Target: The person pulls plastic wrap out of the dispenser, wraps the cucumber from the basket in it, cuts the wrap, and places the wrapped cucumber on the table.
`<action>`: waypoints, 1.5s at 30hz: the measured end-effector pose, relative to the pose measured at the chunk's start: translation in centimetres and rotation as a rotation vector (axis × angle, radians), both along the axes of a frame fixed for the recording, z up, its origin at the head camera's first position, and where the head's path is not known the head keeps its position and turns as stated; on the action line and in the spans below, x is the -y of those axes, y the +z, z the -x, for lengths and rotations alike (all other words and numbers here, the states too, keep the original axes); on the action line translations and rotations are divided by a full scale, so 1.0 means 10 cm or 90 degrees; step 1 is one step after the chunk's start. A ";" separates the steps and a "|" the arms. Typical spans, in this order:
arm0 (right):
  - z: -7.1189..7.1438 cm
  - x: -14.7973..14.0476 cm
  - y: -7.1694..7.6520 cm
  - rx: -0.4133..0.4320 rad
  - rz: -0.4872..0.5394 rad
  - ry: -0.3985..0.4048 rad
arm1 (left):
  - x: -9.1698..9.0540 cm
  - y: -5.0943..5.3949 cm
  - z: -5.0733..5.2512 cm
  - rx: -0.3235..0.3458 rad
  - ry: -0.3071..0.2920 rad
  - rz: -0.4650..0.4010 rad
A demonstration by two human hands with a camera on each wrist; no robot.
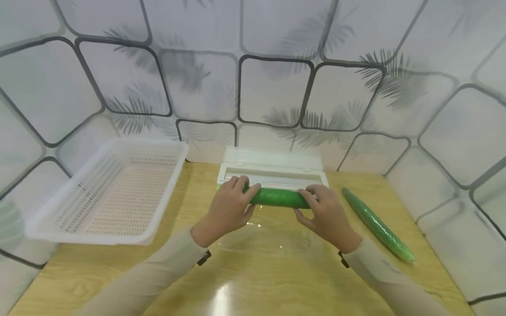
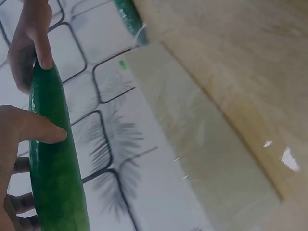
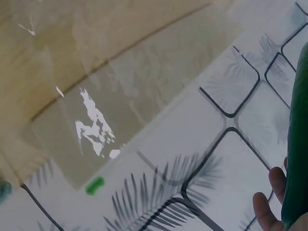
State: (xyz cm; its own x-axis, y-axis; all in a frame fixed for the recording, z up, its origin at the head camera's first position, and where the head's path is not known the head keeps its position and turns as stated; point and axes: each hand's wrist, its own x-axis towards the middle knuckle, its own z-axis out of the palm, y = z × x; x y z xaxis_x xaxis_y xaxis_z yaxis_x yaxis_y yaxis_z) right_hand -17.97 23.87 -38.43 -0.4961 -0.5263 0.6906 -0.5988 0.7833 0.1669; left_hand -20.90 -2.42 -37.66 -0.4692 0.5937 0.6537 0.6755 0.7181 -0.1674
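A green cucumber (image 1: 278,198) is held level above the table, in front of a white cling film dispenser (image 1: 272,159) whose lid stands up. My left hand (image 1: 232,202) grips its left end, and my right hand (image 1: 327,214) grips the right end. In the left wrist view the left thumb lies along the cucumber (image 2: 55,168), with fingers behind it. Only part of the cucumber (image 3: 298,144) shows at the edge of the right wrist view. Below the hands, a sheet of clear film (image 1: 272,239) spreads over the wood, glinting in places.
Another cucumber (image 1: 377,224), shiny as if in film, lies slantwise on the table at the right. A white slotted plastic basket (image 1: 168,193) stands at the left. Patterned walls (image 1: 276,90) close off the wooden table (image 1: 253,281) at the back and sides.
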 end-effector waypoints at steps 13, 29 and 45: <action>-0.01 -0.01 -0.55 0.148 -0.127 -0.077 | -0.11 -0.56 0.07 0.208 -0.016 0.183; -0.20 0.00 -0.76 0.303 -0.188 -0.129 | -0.17 -0.81 -0.04 0.361 -0.047 0.240; -0.36 -0.46 -0.66 0.261 -0.078 -0.093 | -0.18 -0.79 -0.06 0.373 -0.045 0.242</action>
State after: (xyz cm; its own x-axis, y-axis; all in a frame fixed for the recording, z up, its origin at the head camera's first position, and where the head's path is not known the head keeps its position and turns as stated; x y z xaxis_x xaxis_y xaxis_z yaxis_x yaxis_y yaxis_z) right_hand -14.35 28.43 -45.04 -0.7905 -0.4960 0.3593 -0.5195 0.8537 0.0356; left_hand -20.31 -0.61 -45.57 -0.6324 0.7732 0.0460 0.7743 0.6328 0.0078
